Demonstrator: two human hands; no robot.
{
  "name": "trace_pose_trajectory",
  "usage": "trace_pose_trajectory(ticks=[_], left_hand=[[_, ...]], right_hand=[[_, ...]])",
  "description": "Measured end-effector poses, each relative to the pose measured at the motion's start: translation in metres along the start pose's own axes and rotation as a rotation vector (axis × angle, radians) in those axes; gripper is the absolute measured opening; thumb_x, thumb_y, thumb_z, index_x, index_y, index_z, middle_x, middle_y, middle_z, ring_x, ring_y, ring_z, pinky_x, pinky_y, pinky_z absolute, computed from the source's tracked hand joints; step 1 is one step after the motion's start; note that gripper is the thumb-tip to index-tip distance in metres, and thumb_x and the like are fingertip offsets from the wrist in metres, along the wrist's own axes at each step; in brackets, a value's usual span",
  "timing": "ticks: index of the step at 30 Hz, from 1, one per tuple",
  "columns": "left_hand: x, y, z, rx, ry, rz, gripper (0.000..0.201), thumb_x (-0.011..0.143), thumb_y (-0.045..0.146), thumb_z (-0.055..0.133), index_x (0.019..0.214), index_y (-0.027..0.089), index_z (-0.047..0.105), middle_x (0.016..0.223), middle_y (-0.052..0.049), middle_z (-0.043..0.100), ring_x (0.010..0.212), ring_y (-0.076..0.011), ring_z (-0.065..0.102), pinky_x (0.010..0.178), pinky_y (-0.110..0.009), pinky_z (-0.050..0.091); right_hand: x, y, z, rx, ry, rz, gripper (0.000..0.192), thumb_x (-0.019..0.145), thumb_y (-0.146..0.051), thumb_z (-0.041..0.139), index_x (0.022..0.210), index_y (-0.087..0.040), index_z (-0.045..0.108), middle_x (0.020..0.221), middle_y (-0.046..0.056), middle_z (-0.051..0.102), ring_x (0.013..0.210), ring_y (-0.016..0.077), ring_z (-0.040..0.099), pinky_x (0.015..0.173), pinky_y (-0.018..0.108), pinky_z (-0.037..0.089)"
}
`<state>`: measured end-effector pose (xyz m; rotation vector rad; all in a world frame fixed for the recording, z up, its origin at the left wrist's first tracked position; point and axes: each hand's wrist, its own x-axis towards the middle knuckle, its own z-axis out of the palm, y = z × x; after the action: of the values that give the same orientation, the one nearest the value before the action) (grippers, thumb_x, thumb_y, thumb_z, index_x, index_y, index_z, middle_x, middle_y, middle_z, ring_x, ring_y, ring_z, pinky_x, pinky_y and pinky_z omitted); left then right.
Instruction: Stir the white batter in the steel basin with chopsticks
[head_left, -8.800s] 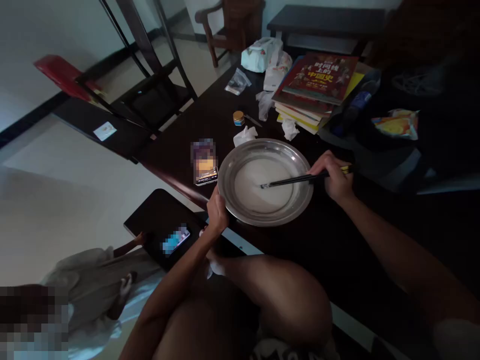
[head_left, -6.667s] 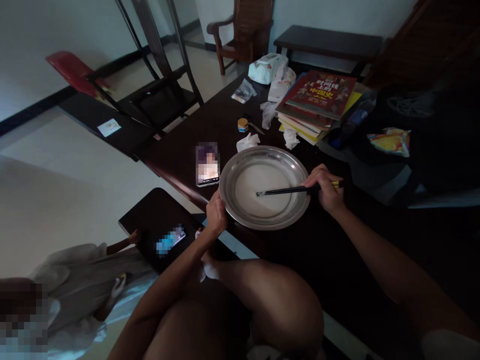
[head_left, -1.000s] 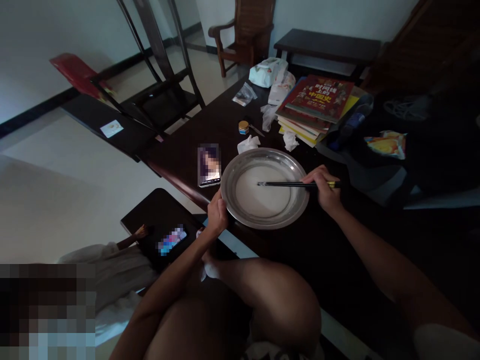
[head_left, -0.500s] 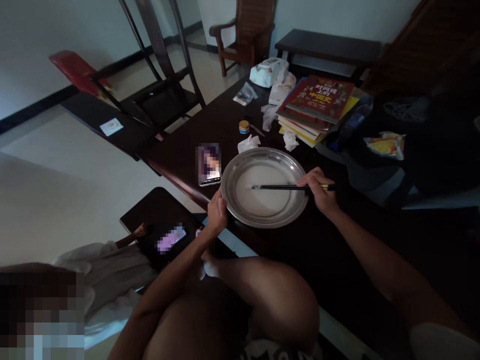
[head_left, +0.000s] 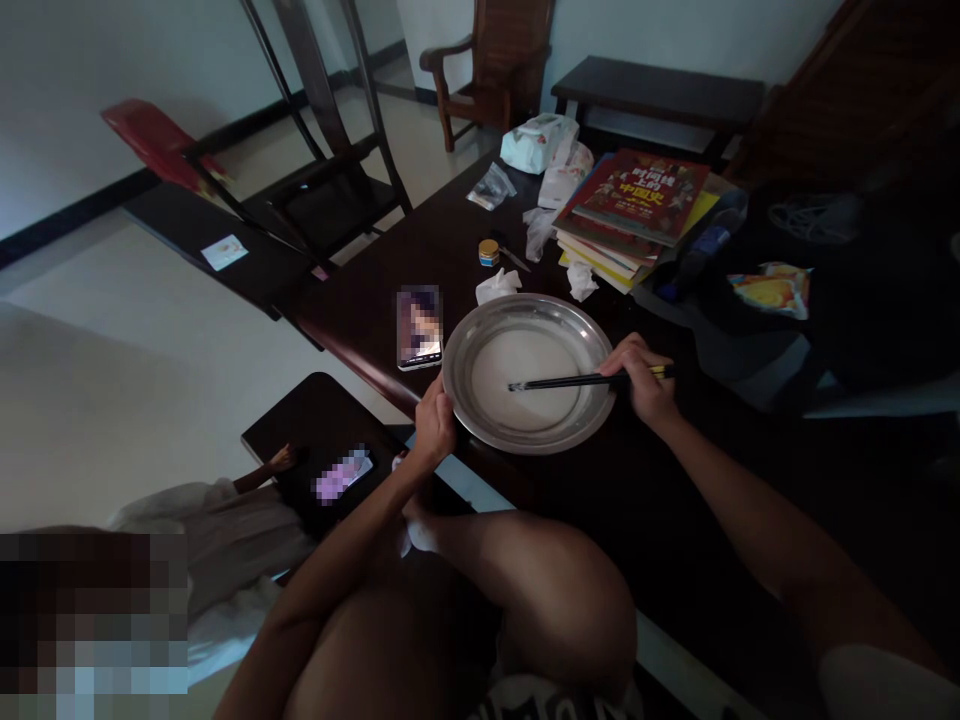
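Steel pan [head_left: 529, 440] at tabletop's near edge | left hand [head_left: 435, 425] fingers grip rim | right hand [head_left: 637, 380] pinches chopsticks [head_left: 562, 381] in white batter [head_left: 525, 385] | smooth-looking, stirring seems mostly done

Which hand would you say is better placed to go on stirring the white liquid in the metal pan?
Right. The right hand holds the chopsticks, tips in the liquid; the left hand grips the pan rim.
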<state>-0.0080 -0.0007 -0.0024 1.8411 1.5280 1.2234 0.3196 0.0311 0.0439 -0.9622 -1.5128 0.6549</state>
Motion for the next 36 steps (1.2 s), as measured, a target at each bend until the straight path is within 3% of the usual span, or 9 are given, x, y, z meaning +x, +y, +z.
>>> trace_pose_trajectory(ticks=[2,6,10,14,19,23,27,31,36], left_hand=[[-0.0003,-0.0014,0.0001,0.002,0.007,0.005,0.091,0.098,0.077,0.013,0.136,0.012,0.064,0.134,-0.02,0.069,0.128,-0.0319,0.064,0.109,-0.048,0.051],[-0.0004,-0.0035,0.0003,0.0,0.006,0.009,0.088,0.099,0.075,0.014,0.136,0.013,0.065,0.133,-0.018,0.07,0.127,-0.0303,0.065,0.107,-0.046,0.053],[-0.0005,-0.0046,0.0003,0.01,0.007,0.019,0.09,0.099,0.076,0.012,0.137,0.013,0.064,0.134,-0.019,0.07,0.127,-0.03,0.065,0.107,-0.045,0.053],[-0.001,-0.0056,-0.0001,0.017,0.004,0.007,0.09,0.099,0.076,0.013,0.137,0.012,0.064,0.133,-0.019,0.07,0.127,-0.0311,0.065,0.107,-0.047,0.052],[-0.0012,-0.0045,-0.0004,0.013,0.005,0.003,0.091,0.098,0.077,0.012,0.136,0.013,0.064,0.134,-0.019,0.07,0.13,-0.0309,0.063,0.108,-0.046,0.052],[-0.0012,-0.0025,-0.0004,0.015,0.003,0.0,0.089,0.099,0.075,0.012,0.136,0.013,0.064,0.133,-0.018,0.07,0.127,-0.0308,0.065,0.108,-0.046,0.052],[-0.0015,-0.0022,-0.0003,0.011,0.004,0.01,0.087,0.1,0.073,0.013,0.136,0.013,0.064,0.134,-0.018,0.07,0.127,-0.0308,0.064,0.107,-0.046,0.053],[-0.0017,-0.0028,-0.0002,0.01,0.007,0.01,0.087,0.1,0.073,0.014,0.136,0.012,0.064,0.134,-0.019,0.07,0.129,-0.0316,0.064,0.108,-0.047,0.052],[-0.0014,-0.002,-0.0006,0.02,-0.001,-0.004,0.09,0.099,0.075,0.012,0.136,0.013,0.064,0.135,-0.018,0.069,0.128,-0.0311,0.064,0.109,-0.046,0.052]], right_hand=[[0.0003,0.0009,0.0001,-0.034,-0.007,-0.003,0.042,0.1,-0.048,0.056,0.068,-0.029,0.076,0.066,0.0,0.071,0.077,0.0216,0.063,0.077,0.041,0.048],[0.0003,0.0027,0.0003,0.044,0.14,-0.025,0.046,0.1,-0.048,0.056,0.061,-0.028,0.072,0.061,-0.001,0.068,0.068,0.0195,0.059,0.07,0.039,0.047],[-0.0005,0.0018,0.0007,0.001,0.02,-0.005,0.044,0.099,-0.05,0.055,0.066,-0.029,0.074,0.064,0.0,0.07,0.072,0.021,0.062,0.073,0.041,0.049],[-0.0001,0.0,0.0003,-0.02,0.1,0.003,0.047,0.099,-0.053,0.054,0.062,-0.029,0.071,0.062,0.001,0.068,0.07,0.021,0.062,0.073,0.043,0.049],[0.0,0.0002,0.0,-0.043,0.022,0.014,0.046,0.098,-0.054,0.055,0.065,-0.029,0.073,0.063,0.001,0.068,0.075,0.0222,0.063,0.076,0.043,0.051],[0.0005,0.0004,0.0003,0.002,0.104,0.002,0.048,0.098,-0.052,0.055,0.06,-0.029,0.071,0.061,0.001,0.067,0.068,0.0209,0.061,0.071,0.042,0.049],[0.0007,-0.0006,0.0008,-0.034,-0.002,-0.008,0.046,0.099,-0.051,0.055,0.063,-0.029,0.074,0.062,0.001,0.069,0.074,0.0219,0.063,0.076,0.043,0.05],[0.001,-0.0004,0.0003,-0.027,0.096,-0.007,0.049,0.1,-0.05,0.053,0.06,-0.029,0.071,0.061,0.0,0.068,0.07,0.0209,0.061,0.074,0.043,0.049],[0.0002,0.0004,0.0,-0.058,0.005,0.0,0.045,0.099,-0.053,0.054,0.065,-0.03,0.074,0.064,0.001,0.069,0.076,0.0227,0.063,0.077,0.044,0.05]])
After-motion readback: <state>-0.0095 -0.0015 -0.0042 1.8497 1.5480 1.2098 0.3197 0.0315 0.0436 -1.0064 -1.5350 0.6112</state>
